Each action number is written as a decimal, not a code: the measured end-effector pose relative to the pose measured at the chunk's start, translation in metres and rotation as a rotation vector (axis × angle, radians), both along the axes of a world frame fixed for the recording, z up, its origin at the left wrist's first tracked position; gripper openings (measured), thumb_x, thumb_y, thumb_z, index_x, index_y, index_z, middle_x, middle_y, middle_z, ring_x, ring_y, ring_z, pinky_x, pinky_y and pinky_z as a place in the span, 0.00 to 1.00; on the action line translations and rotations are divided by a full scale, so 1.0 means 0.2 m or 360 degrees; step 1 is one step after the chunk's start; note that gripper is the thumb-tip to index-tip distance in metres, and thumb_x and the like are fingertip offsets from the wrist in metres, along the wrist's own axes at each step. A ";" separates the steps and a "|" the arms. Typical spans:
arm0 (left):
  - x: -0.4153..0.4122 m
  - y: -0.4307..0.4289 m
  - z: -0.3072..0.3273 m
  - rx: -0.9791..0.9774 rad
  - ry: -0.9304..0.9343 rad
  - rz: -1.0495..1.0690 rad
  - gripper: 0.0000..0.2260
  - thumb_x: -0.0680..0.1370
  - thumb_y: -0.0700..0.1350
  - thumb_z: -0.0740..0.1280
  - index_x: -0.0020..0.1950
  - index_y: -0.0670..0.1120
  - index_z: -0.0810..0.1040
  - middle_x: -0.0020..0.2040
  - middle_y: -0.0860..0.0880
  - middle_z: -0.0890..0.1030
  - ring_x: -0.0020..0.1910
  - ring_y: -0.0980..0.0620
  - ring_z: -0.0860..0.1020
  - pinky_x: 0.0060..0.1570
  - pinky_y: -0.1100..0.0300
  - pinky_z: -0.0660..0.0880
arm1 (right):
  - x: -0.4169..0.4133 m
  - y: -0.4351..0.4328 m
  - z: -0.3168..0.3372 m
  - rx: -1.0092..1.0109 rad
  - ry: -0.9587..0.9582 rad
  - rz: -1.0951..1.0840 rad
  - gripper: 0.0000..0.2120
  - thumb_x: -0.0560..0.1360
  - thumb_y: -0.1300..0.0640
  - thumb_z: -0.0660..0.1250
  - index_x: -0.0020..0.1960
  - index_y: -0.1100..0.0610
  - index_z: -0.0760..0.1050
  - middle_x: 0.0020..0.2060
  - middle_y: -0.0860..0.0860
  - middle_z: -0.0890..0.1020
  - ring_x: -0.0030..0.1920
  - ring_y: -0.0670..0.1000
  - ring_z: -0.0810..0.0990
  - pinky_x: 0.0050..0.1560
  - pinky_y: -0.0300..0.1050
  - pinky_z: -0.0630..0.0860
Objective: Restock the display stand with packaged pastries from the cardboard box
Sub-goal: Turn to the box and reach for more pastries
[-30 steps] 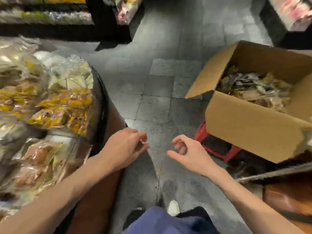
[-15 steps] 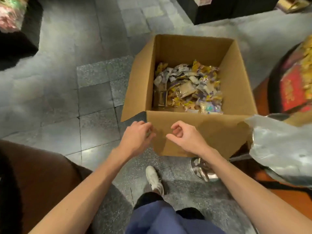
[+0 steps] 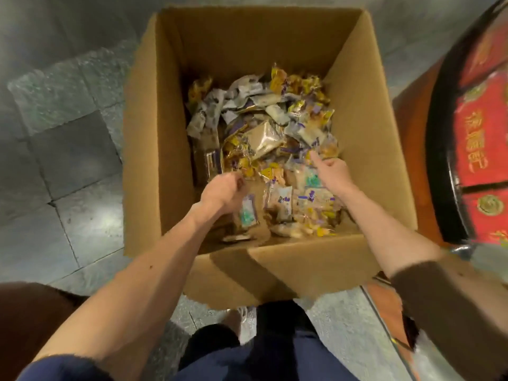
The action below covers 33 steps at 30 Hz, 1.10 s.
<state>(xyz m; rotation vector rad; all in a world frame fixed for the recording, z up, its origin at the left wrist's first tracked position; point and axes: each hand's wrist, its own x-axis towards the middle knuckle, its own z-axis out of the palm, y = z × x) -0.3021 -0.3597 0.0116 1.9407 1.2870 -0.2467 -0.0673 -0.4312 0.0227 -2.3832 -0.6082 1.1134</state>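
cardboard box (image 3: 357,127) on floor (image 3: 68,160) | packaged pastries (image 3: 264,138) in box | display stand (image 3: 481,133) right

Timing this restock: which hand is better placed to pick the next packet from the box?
Probably the right hand: its fingers reach into the packaged pastries mid-pile. The left hand hangs curled at the pile's near-left edge.

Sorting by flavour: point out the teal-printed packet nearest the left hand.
The teal-printed packet lying partly under the left hand; the other teal packet lies beside the right hand.

Grey stone-tile floor (image 3: 68,160), dim light
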 end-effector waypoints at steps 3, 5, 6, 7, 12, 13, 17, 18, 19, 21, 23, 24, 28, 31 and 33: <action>0.15 0.21 -0.17 -0.0061 0.0037 0.0176 0.13 0.82 0.49 0.64 0.60 0.43 0.78 0.58 0.41 0.82 0.57 0.40 0.79 0.57 0.48 0.77 | 0.21 0.20 -0.27 -0.0244 -0.0050 -0.0041 0.33 0.70 0.22 0.57 0.40 0.53 0.69 0.41 0.53 0.75 0.46 0.57 0.78 0.47 0.49 0.71; 0.25 0.34 -0.28 -0.0045 0.0103 0.0203 0.15 0.82 0.51 0.64 0.62 0.43 0.77 0.59 0.41 0.81 0.58 0.40 0.78 0.56 0.49 0.76 | 0.30 0.30 -0.38 -0.0360 -0.0161 0.0108 0.43 0.69 0.22 0.58 0.62 0.59 0.73 0.61 0.59 0.77 0.65 0.61 0.75 0.63 0.54 0.72; 0.29 0.40 -0.34 -0.0031 0.0136 0.0204 0.15 0.82 0.52 0.63 0.63 0.43 0.76 0.60 0.41 0.80 0.58 0.40 0.78 0.55 0.49 0.76 | 0.34 0.35 -0.43 -0.0366 -0.0226 0.0235 0.43 0.73 0.27 0.61 0.73 0.59 0.67 0.71 0.60 0.71 0.72 0.61 0.68 0.69 0.56 0.67; 0.34 0.47 -0.39 -0.0023 0.0153 0.0210 0.16 0.82 0.52 0.63 0.64 0.44 0.76 0.60 0.41 0.79 0.58 0.40 0.78 0.55 0.50 0.75 | 0.37 0.40 -0.47 -0.0357 -0.0279 0.0357 0.41 0.76 0.32 0.63 0.78 0.59 0.60 0.76 0.59 0.64 0.76 0.60 0.63 0.73 0.56 0.63; 0.53 0.70 -0.68 0.0042 0.0074 0.0265 0.20 0.83 0.54 0.60 0.70 0.45 0.72 0.63 0.41 0.78 0.62 0.39 0.75 0.59 0.48 0.73 | 0.53 0.64 -0.73 -0.0259 -0.0374 0.0524 0.37 0.81 0.40 0.61 0.80 0.60 0.54 0.80 0.56 0.54 0.78 0.59 0.56 0.76 0.53 0.57; 0.56 0.73 -0.74 0.0060 0.0070 0.0241 0.21 0.83 0.54 0.59 0.72 0.45 0.70 0.65 0.41 0.77 0.64 0.39 0.74 0.60 0.47 0.71 | 0.55 0.66 -0.77 -0.0293 -0.0338 0.0522 0.37 0.81 0.40 0.59 0.80 0.60 0.52 0.80 0.56 0.52 0.79 0.59 0.55 0.76 0.54 0.55; 0.64 0.80 -0.92 0.0011 0.0109 0.0172 0.30 0.82 0.56 0.61 0.79 0.44 0.58 0.76 0.41 0.65 0.74 0.40 0.63 0.72 0.44 0.62 | 0.58 0.68 -0.91 -0.0288 -0.0371 0.0653 0.33 0.81 0.41 0.59 0.78 0.60 0.57 0.77 0.59 0.60 0.76 0.62 0.60 0.74 0.57 0.59; 0.67 0.80 -0.94 0.0016 0.0152 0.0174 0.32 0.81 0.57 0.63 0.80 0.45 0.57 0.78 0.42 0.62 0.75 0.40 0.61 0.73 0.44 0.61 | 0.59 0.68 -0.93 -0.0251 -0.0412 0.0661 0.34 0.80 0.40 0.62 0.76 0.60 0.59 0.75 0.60 0.64 0.74 0.61 0.63 0.73 0.58 0.61; 0.70 0.78 -0.96 0.0056 0.0213 0.0159 0.34 0.80 0.58 0.64 0.80 0.45 0.56 0.78 0.42 0.61 0.75 0.40 0.61 0.73 0.44 0.61 | 0.61 0.68 -0.94 -0.0224 -0.0440 0.0671 0.35 0.78 0.39 0.66 0.75 0.60 0.61 0.73 0.59 0.67 0.73 0.61 0.65 0.72 0.57 0.63; 0.74 0.75 -0.97 0.0149 0.0341 0.0106 0.37 0.77 0.60 0.67 0.79 0.45 0.56 0.75 0.41 0.63 0.74 0.40 0.62 0.71 0.43 0.62 | 0.64 0.68 -0.94 -0.0195 -0.0465 0.0774 0.38 0.73 0.38 0.71 0.73 0.57 0.63 0.70 0.57 0.71 0.71 0.58 0.67 0.70 0.54 0.65; 0.75 0.74 -0.98 0.0104 0.0416 0.0171 0.39 0.74 0.62 0.70 0.77 0.46 0.59 0.72 0.41 0.68 0.72 0.40 0.64 0.69 0.42 0.62 | 0.65 0.68 -0.95 -0.0180 -0.0495 0.1017 0.39 0.70 0.37 0.74 0.73 0.54 0.66 0.69 0.54 0.73 0.70 0.56 0.67 0.67 0.51 0.64; 0.74 0.73 -0.99 0.0040 0.0425 0.0225 0.38 0.73 0.63 0.71 0.75 0.46 0.63 0.70 0.41 0.71 0.71 0.40 0.66 0.68 0.42 0.62 | 0.65 0.68 -0.95 -0.0159 -0.0500 0.1143 0.38 0.70 0.38 0.74 0.72 0.54 0.68 0.68 0.53 0.73 0.69 0.54 0.67 0.65 0.50 0.64; 0.61 0.71 -1.01 -0.0228 0.0244 0.0406 0.23 0.72 0.62 0.73 0.58 0.47 0.79 0.56 0.45 0.82 0.57 0.44 0.78 0.59 0.50 0.73 | 0.61 0.76 -0.93 -0.0065 -0.0544 0.1454 0.35 0.69 0.42 0.75 0.69 0.58 0.71 0.64 0.55 0.73 0.64 0.54 0.67 0.64 0.47 0.63; 0.47 0.70 -0.99 -0.0253 0.0086 0.0278 0.16 0.72 0.57 0.75 0.49 0.46 0.80 0.50 0.47 0.81 0.53 0.45 0.79 0.54 0.51 0.76 | 0.59 0.84 -0.92 -0.0088 -0.0405 0.1461 0.39 0.67 0.46 0.79 0.72 0.58 0.67 0.72 0.56 0.67 0.71 0.56 0.63 0.71 0.49 0.61; 0.38 0.69 -0.99 -0.0238 0.0167 -0.0073 0.19 0.71 0.57 0.75 0.53 0.45 0.81 0.57 0.45 0.76 0.61 0.42 0.73 0.61 0.50 0.70 | 0.57 0.86 -0.91 -0.0159 -0.0248 0.1382 0.46 0.65 0.48 0.80 0.76 0.57 0.60 0.74 0.57 0.64 0.74 0.56 0.62 0.73 0.50 0.59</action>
